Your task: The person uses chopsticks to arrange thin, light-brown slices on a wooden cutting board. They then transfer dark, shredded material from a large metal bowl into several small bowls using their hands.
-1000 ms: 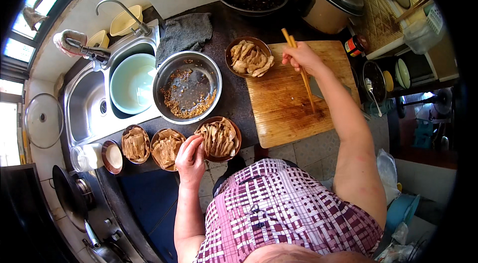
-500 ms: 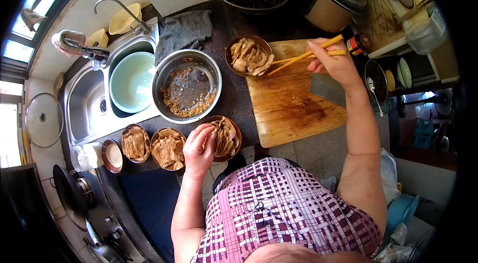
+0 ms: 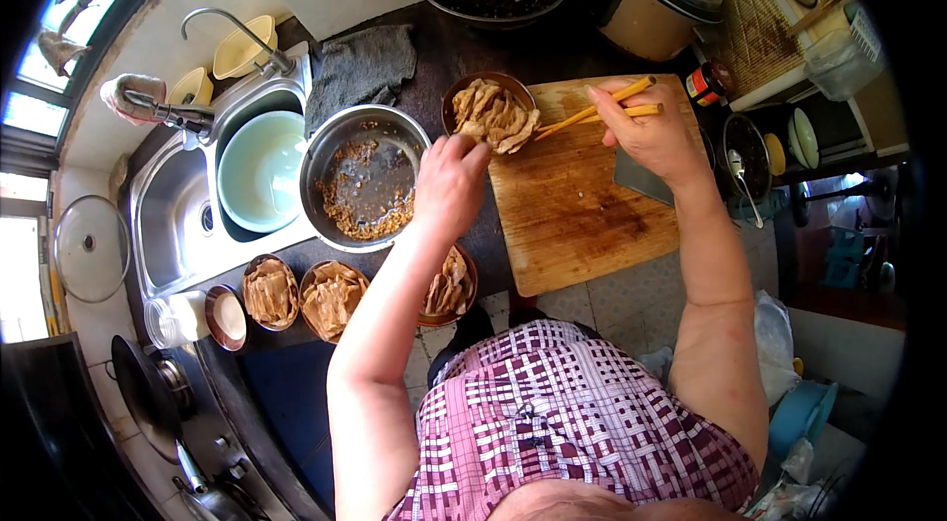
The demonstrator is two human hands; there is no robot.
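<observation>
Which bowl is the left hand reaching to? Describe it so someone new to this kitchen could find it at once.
Start at the wooden cutting board on the dark counter. At its upper-left corner sits a small brown bowl heaped with pale folded strips, with the left hand at its near rim and the chopsticks pointing at it. The similar brown bowls sit along the counter's front edge, away from the board.

The left hand (image 3: 449, 187) has left the near brown bowl of tan strips (image 3: 452, 286) at six o'clock and risen toward twelve o'clock, its fingertips now touching the far brown bowl of strips (image 3: 493, 112).
</observation>
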